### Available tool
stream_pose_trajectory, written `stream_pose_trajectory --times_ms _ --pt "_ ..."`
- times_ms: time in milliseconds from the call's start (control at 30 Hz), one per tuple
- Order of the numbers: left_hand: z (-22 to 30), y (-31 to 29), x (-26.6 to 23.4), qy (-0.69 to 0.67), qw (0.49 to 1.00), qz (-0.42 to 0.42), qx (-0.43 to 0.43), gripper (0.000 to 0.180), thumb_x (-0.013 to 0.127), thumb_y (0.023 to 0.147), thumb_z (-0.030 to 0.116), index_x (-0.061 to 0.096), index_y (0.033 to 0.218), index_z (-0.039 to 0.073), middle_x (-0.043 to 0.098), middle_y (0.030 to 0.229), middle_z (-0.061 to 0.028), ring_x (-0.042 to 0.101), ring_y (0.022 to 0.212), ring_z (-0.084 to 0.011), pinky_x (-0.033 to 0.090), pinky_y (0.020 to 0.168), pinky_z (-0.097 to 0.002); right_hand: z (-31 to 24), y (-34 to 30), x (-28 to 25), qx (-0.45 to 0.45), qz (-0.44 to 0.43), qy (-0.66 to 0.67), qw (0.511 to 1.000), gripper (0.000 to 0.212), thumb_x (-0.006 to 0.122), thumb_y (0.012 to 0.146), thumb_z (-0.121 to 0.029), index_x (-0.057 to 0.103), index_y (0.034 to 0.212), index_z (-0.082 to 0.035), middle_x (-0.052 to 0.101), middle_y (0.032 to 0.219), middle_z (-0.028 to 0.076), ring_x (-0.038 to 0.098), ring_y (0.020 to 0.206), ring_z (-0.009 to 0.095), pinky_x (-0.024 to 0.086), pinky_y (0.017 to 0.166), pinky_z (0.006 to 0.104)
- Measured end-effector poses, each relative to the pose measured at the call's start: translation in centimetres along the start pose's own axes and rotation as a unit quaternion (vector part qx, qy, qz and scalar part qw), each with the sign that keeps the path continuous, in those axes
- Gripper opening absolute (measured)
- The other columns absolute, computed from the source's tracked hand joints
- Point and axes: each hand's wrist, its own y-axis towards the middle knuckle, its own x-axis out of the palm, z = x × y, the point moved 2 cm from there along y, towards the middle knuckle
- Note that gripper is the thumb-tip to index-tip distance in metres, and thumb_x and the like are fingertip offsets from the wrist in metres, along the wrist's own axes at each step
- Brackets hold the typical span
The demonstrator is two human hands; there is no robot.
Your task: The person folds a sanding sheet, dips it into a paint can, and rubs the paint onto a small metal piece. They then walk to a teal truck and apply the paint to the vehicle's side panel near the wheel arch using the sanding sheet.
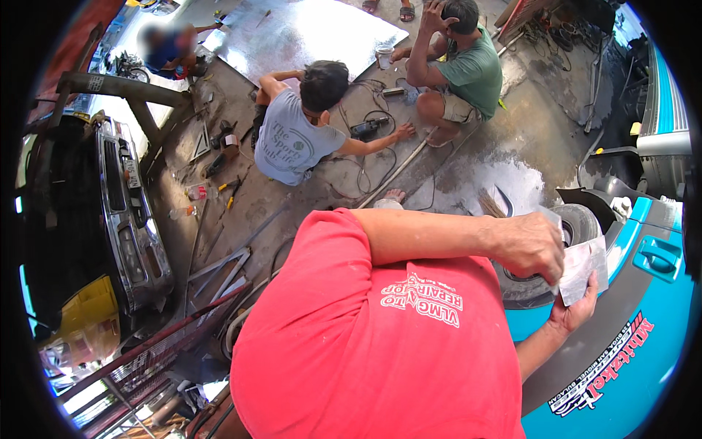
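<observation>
left hand (528, 243) and right hand (574, 309) are close together near the side of a teal vehicle door (585, 358). between them is a grey flat sheet (586, 269), tilted, in front of a dark round rim (518, 293). the right hand pinches the sheet's lower edge, fingertips along its face. the left hand is curled palm down, its fingers bunched at the sheet's left edge; whether they grip it or a separate pale piece behind them, i cannot tell. the left forearm crosses above the red shirt (351, 351), while the right one comes out below it. a recessed door handle (660, 257) sits to the right of the sheet, well apart from both hands. farther off, a co-worker in a grey t-shirt (296, 143) crouches with one hand on the floor near a corded power tool (369, 127). another, in a green t-shirt (472, 77), squats with a hand raised to the head, beside a white cup (385, 57). behind them lies a shiny metal sheet (314, 33); at left stands a vehicle with a chrome bumper (150, 271).
</observation>
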Motion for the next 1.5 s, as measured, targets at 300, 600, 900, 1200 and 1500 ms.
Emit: stream_pose_trajectory --times_ms 300,600,900,1200,1500 --pt "4.6 7.0 -1.4 -0.013 0.98 0.145 0.133 0.031 0.071 0.091 0.022 0.072 0.121 0.015 0.071 0.129 -0.0017 0.069 0.119 -0.0285 0.054 0.102 -0.0506 -1.2 -2.3 -1.9 -0.104 -0.119 0.156 0.975 0.046 0.055 0.114 -0.028 0.056 0.149 0.003 0.066 0.142 0.023 0.068 0.125 0.031 0.06 0.098 0.0426" --pt "-0.2 1.1 -1.4 0.047 0.987 -0.129 -0.08 0.017 0.073 0.08 0.016 0.077 0.097 0.013 0.068 0.119 -0.0047 0.068 0.108 -0.0281 0.062 0.083 -0.0432 -3.0 -2.9 0.8 -0.075 -0.166 0.153 0.971 0.051 0.054 0.114 -0.02 0.048 0.157 0.007 0.062 0.151 0.023 0.071 0.124 0.03 0.062 0.094 0.0433" --pt "-2.7 6.1 -6.7 0.1 0.991 0.089 -0.017 0.029 0.076 0.082 0.013 0.079 0.11 0.02 0.078 0.116 0.0014 0.074 0.108 -0.0269 0.063 0.079 -0.0418 -4.3 -3.6 0.9 -0.086 -0.076 0.034 0.993 0.054 0.061 0.111 -0.025 0.055 0.153 0.011 0.061 0.153 0.026 0.065 0.135 0.035 0.053 0.116 0.053" --pt "-1.6 0.6 0.0 0.045 0.999 -0.022 -0.013 0.019 0.075 0.082 0.021 0.079 0.101 0.019 0.08 0.113 0.005 0.074 0.11 -0.0242 0.056 0.095 -0.0428 -2.7 1.3 1.8 -0.028 0.044 -0.007 0.999 0.042 0.063 0.11 -0.019 0.062 0.144 0.005 0.07 0.142 0.021 0.073 0.122 0.037 0.061 0.102 0.0478" --pt "3.4 7.2 -1.7 0.03 0.98 0.144 0.13 0.034 0.075 0.083 0.02 0.077 0.117 0.023 0.073 0.132 0.002 0.069 0.12 -0.026 0.054 0.102 -0.0446 1.5 -2.9 0.3 -0.25 0.293 -0.893 -0.234 0.058 0.057 0.112 -0.038 0.048 0.159 -0.005 0.059 0.153 0.025 0.058 0.14 0.032 0.051 0.115 0.0517"
